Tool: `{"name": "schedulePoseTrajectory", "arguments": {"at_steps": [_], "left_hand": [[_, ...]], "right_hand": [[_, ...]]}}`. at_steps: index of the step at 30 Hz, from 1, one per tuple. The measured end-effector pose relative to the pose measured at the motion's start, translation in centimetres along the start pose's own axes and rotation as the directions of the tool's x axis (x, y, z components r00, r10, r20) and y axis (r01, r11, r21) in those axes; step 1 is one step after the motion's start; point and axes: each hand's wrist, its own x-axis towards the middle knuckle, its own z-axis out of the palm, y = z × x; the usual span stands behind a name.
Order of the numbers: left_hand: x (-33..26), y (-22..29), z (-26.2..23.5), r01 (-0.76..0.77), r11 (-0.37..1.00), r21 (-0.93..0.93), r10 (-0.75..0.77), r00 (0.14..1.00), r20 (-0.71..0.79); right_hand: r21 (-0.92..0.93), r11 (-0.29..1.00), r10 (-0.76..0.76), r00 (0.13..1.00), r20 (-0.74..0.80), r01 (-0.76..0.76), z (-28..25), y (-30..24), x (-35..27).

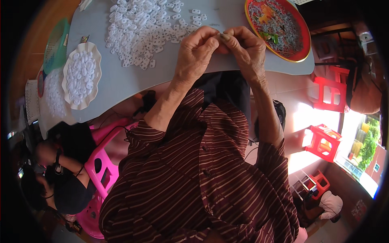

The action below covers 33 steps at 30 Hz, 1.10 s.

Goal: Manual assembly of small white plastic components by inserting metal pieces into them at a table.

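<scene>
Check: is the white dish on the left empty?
No, the white dish is heaped with small white plastic pieces.

White plastic clips [137, 28], matt; glossy tray [302, 40].

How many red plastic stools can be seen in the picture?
3: one red stool right of the grey table, one lower by the bright window, one lower still. Others may be hidden.

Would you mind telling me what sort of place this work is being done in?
Probably a home or small workshop for hand assembly. A grey table holds a heap of small white plastic pieces and a red tray of metal bits, with plastic stools on the tiled floor.
</scene>
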Motion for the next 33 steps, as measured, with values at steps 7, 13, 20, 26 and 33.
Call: {"name": "schedulePoseTrajectory", "arguments": {"at_steps": [7,13,20,26,33], "left_hand": [[1.4,4.0,-2.3,-0.191,0.802,0.566,0.142,0.981,0.13],[8.6,6.2,-7.1,-0.265,0.49,0.83,0.181,0.963,0.2],[13.6,3.5,-10.4,-0.315,0.334,0.888,0.083,0.949,0.305],[16.1,1.2,-5.9,-0.399,0.379,0.835,0.154,0.917,0.368],[19.4,-4.0,-7.5,-0.484,0.172,0.858,0.107,0.875,0.473]], "right_hand": [[0.08,0.992,-0.094,0.995,-0.015,0.095,-0.1,1.7,0.4],[0.157,0.986,0.054,0.999,-0.002,-0.053,-0.4,1.2,0.4],[0.062,0.998,0.012,0.999,-0.053,-0.009,0.0,0.9,0.1],[0.108,0.994,0.035,0.997,-0.064,-0.028,0.1,0.9,-0.1],[0.016,0.999,0.032,0.999,-0.038,-0.032,0.4,0.3,-0.2]]}}
